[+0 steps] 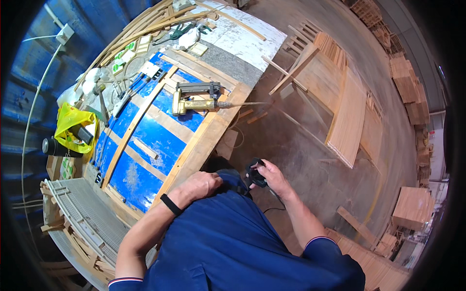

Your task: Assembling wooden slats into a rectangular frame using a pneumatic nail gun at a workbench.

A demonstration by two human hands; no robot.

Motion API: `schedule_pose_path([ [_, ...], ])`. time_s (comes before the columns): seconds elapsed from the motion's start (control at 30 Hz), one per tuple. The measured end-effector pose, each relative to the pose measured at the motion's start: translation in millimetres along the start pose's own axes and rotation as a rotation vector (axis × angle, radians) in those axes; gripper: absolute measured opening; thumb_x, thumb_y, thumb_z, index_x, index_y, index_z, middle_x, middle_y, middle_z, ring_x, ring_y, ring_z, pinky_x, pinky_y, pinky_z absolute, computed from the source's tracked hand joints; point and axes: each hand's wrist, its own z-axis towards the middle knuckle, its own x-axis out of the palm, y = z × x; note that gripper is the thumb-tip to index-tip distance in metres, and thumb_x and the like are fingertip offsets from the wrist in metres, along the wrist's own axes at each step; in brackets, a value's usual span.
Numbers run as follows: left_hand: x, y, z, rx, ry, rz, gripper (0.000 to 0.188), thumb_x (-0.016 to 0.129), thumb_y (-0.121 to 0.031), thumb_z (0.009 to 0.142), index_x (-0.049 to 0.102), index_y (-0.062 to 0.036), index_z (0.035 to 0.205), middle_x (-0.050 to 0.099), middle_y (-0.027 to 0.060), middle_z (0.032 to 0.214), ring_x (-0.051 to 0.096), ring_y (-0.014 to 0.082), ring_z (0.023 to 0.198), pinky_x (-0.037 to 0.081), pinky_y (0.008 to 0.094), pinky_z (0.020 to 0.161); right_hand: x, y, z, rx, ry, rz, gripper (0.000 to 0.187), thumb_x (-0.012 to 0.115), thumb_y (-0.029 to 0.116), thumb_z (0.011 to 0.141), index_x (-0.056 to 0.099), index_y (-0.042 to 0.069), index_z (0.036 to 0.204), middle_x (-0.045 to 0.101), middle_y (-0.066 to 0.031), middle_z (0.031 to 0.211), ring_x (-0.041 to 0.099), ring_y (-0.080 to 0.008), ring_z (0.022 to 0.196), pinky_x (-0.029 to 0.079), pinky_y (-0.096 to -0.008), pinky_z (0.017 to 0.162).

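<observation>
My right hand (pixel 275 179) is closed around a small black device (pixel 255 172) in front of my waist. A thin dark cable hangs below that hand. My left hand (pixel 205 185), with a black band on its wrist, rests against my dark blue clothing beside the bench edge. Its fingers are curled in, and what they hold, if anything, is hidden. On the workbench to the left, a pneumatic nail gun (pixel 196 103) lies on its side, its hose running off to the right. Wooden strips (pixel 127 137) form a frame over the bench's blue top (pixel 145 170).
A hammer (pixel 103 107) and a yellow plastic bag (pixel 73 123) sit at the bench's left side. Long wood strips (pixel 141 30) and gloves (pixel 190 38) are at the back. To the right, stacked wooden panels (pixel 347 116) stand on the floor, with a wood block stack (pixel 412 207) beyond.
</observation>
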Motion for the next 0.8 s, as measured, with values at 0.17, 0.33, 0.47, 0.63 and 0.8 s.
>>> schedule_pose_path([
  [0.17, -4.5, 13.7, 0.0, -0.022, 0.087, -0.228, 0.016, 0.068, -0.014, 0.089, 0.071, -0.0051, 0.102, 0.07, 0.0161, 0.099, 0.068, 0.0384, 0.09, 0.056, 0.0447, 0.078, 1.8, 2.9, 0.2, 0.02, -0.007, 0.248, 0.03, 0.049, 0.025, 0.108, 0.055, 0.0, 0.123, 0.065, -0.0168, 0.111, 0.07, -0.0237, 0.09, 0.062, -0.0394, 0.073],
  [0.33, -30.3, 1.3, 18.5, -0.112, 0.143, -0.373, 0.025, 0.068, -0.02, 0.096, 0.07, -0.0036, 0.114, 0.072, 0.013, 0.105, 0.071, 0.0278, 0.091, 0.056, 0.0381, 0.081, 16.2, 16.3, 11.5, 0.04, 0.014, 0.306, 0.032, 0.044, 0.025, 0.109, 0.054, 0.0, 0.125, 0.065, -0.0188, 0.112, 0.069, -0.0248, 0.097, 0.064, -0.044, 0.077],
  [0.47, -61.8, -22.7, 33.5, -0.333, -0.134, -0.892, 0.035, 0.067, -0.02, 0.099, 0.063, 0.0002, 0.127, 0.072, 0.0094, 0.109, 0.067, 0.0168, 0.093, 0.055, 0.032, 0.079, 27.4, 21.6, 23.8, 0.039, 0.067, 0.283, 0.034, 0.044, 0.027, 0.109, 0.053, -0.001, 0.127, 0.066, -0.0189, 0.114, 0.069, -0.0276, 0.102, 0.064, -0.0475, 0.082],
  [0.63, -60.9, -8.4, 21.2, -0.372, -0.197, -0.956, 0.034, 0.066, -0.017, 0.099, 0.062, -0.0006, 0.129, 0.071, 0.0076, 0.108, 0.067, 0.014, 0.094, 0.057, 0.0297, 0.08, 44.2, 29.6, 35.6, 0.06, 0.137, 0.398, 0.038, 0.045, 0.031, 0.109, 0.056, -0.002, 0.124, 0.066, -0.0201, 0.116, 0.069, -0.0332, 0.106, 0.062, -0.0497, 0.088],
  [0.8, -39.3, 29.9, -35.7, -0.632, -0.022, -0.913, 0.029, 0.066, -0.016, 0.099, 0.065, -0.0004, 0.123, 0.071, 0.0074, 0.105, 0.068, 0.0147, 0.093, 0.059, 0.0309, 0.08, 34.7, 29.2, 42.0, 0.121, 0.176, 0.447, 0.048, 0.04, 0.04, 0.109, 0.055, -0.002, 0.126, 0.063, -0.022, 0.121, 0.066, -0.0384, 0.114, 0.061, -0.0494, 0.09],
])
